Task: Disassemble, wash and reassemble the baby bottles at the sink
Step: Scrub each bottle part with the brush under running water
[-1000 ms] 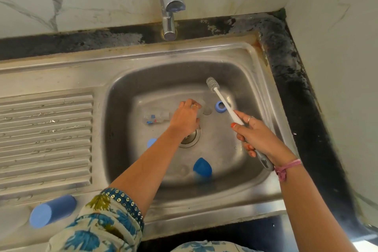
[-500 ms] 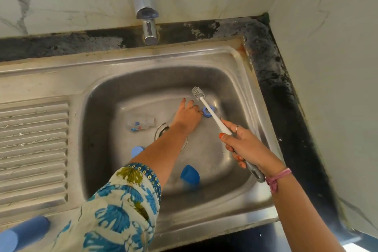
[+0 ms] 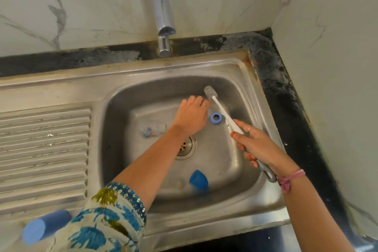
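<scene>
Floral blue-green sleeve with sequinned blue cuff; pink wristband; rings; orange-painted nails.

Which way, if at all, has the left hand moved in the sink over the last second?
Yes. Judged against the drain, the left hand has moved farther from it, toward the back wall of the sink and slightly toward the blue ring.

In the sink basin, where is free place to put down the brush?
Bare steel lies right of the drain, between the blue ring and blue cap. The ribbed drainboard is also bare. The back is crowded: left hand, clear bottle, ring.
</scene>
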